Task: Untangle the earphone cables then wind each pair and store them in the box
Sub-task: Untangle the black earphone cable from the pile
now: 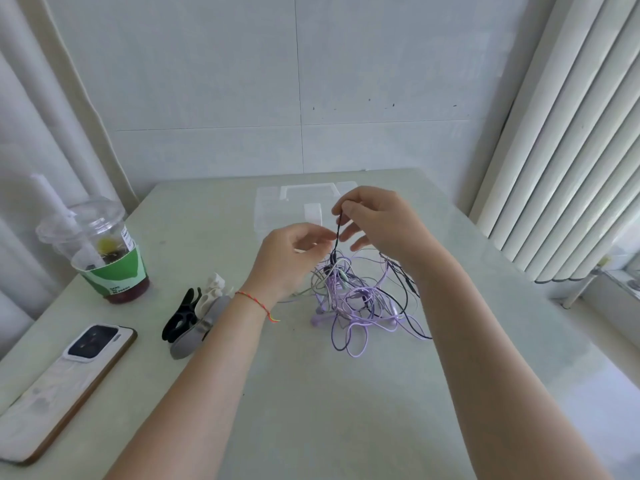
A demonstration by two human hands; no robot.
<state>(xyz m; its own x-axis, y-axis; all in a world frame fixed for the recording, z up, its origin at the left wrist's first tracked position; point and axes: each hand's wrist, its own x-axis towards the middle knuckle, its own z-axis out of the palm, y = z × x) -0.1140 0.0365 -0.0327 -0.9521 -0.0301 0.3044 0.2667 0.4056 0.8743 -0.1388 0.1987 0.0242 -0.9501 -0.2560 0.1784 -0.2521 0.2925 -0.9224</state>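
Two bare forearms reach in from the near edge of a pale green glossy tabletop (311, 410).

Step in hand, by my read: freeing one black cable from the knot. To do it well, keep the lifted strand taut w/ the right hand, let the left feed loops off it one at a time, and avoid yanking, which would likely tighten the knot.

Near the middle of the tabletop lies a tangled heap of thin lilac, grey and black earphone cables (360, 303), many loops crossing, lilac earbuds at its near side; no pair is separated yet. A twisted black cable strand (337, 233) rises straight up from the heap.

The left hand (287, 261), a red-and-yellow thread bracelet at its wrist, has fingers curled at the strand's lower part; whether it truly pinches, cannot tell. The right hand (377, 220) pinches the strand's top betw. thumb and forefinger, other fingers spread.

Toward the far edge, behind both hands, sits the clear plastic storage box w/ a handle (277, 209); it looks shut.
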